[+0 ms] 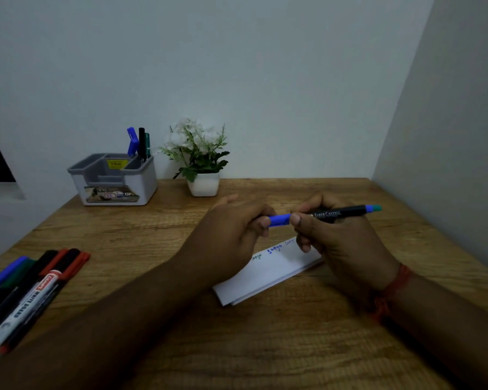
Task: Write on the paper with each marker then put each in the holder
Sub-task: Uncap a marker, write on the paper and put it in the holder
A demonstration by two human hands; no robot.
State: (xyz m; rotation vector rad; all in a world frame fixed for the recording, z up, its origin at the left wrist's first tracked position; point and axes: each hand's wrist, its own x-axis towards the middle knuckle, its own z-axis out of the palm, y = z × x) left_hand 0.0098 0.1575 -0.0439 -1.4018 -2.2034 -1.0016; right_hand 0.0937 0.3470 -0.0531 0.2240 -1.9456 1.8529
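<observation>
**Two hands on one marker, cap end to the left**

Two hands meet above the paper [268, 274], both closed on the same marker [338, 213], held level over the desk [265, 347]. The right hand [341, 243] wraps the black barrel near its middle, thumb and forefinger pinching just beside the blue cap [279, 220]. The left hand [231, 235] has that cap between thumb and fingertips. Whether the cap is going on or coming off cannot be told.

The marker looks light, stiff and smooth, so a pinch is enough, though the plastic could slip if the cap sits tight. Best hold for capping is as shown: barrel close to the joint, cap at its middle, pull or push straight along the axis. For dropping it into the holder [113, 178], a grip nearer the teal tail end would probably let it go in cap first or tail first without fumbling.

The paper lies under and between the hands, partly hidden by them, with three small written words visible along its far edge. The holder stands well apart at the far left, with three markers already upright in its back compartment. More markers [26, 291] lie in a row at the near left edge.
</observation>
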